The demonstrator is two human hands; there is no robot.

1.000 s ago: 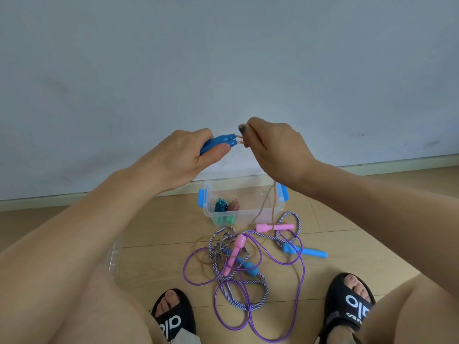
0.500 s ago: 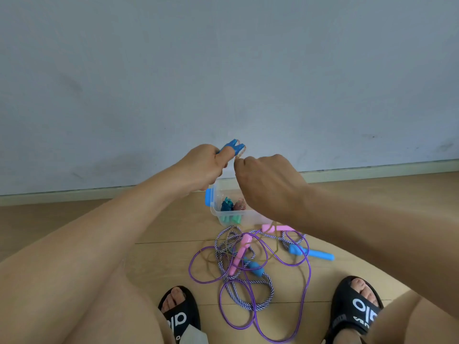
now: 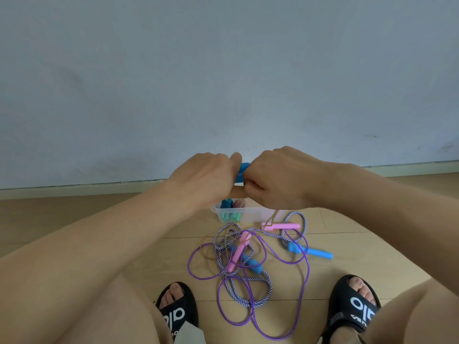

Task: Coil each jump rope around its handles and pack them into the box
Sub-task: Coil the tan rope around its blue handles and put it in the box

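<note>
1. The blue handles (image 3: 241,171) of one jump rope are being held together in the air, above the clear box (image 3: 250,214) that is standing on the wooden floor (image 3: 124,219) near the skirting board (image 3: 74,189) at the foot of the wall.
2. The left hand (image 3: 206,177) is gripping the handles with curled fingers, while the right hand (image 3: 275,180) is pinching at their tip; what exactly it is pinching cannot be told, but a thin tan cord (image 3: 272,218) is hanging down from it toward the floor.
3. Judging by that loose cord, this rope is still being coiled and is not yet packed.
4. Inside the box, small bundles (image 3: 233,203) in teal and pink are lying at its left end, so some packing appears done.
5. On the floor just in front of the box, two ropes are waiting in a tangle: a purple rope (image 3: 280,294) with pink handles (image 3: 279,227) and a striped rope (image 3: 238,286) with blue handles (image 3: 310,250). Both are uncoiled and seem to be what is left.
6. The person's feet in black slippers (image 3: 352,309) are resting on either side of the tangle.
</note>
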